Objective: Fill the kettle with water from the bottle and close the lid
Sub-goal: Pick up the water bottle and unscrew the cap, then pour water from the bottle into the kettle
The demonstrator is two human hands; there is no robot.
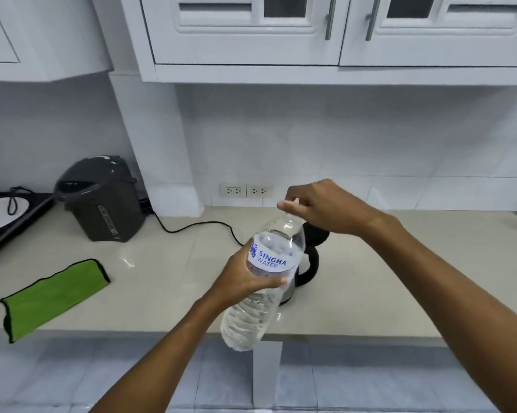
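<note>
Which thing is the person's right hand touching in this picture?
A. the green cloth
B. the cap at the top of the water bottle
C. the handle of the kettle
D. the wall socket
B: the right hand pinches the cap at the top of the water bottle, while the left hand holds the bottle around its label, in front of the kettle.

Beige counter (167, 281): kettle (307, 263), grey thermo pot (102, 201), green cloth (54, 296), black cord (197, 226).
</note>
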